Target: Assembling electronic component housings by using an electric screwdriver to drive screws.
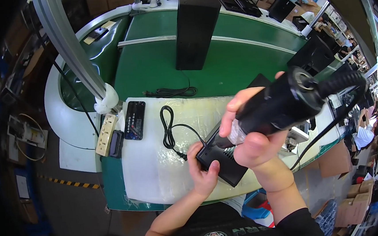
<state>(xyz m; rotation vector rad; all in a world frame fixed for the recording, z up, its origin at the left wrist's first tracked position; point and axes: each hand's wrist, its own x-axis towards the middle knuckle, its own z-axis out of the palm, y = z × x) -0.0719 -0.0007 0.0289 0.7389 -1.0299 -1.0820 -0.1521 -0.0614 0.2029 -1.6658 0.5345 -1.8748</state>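
My right hand (262,145) is wrapped round a black electric screwdriver (281,102) with a ribbed cable at its upper end and clear tape near its lower end. It slants down toward a flat black case (228,166) with a perforated patch; the tool's tip is hard to make out against it. My left hand (203,170) grips the left edge of that case, thumb on top and fingers beyond the edge. A black power cord (168,130) runs from the case and lies looped on the white mat, its plug near my left hand.
A phone (134,120) lies on the white mat (150,165), beside a power strip (106,134). A tall black speaker cabinet (195,28) stands on the green conveyor (150,72), with a bundled cord (173,92) before it. A metal post (70,43) rises at left. People work farther off.
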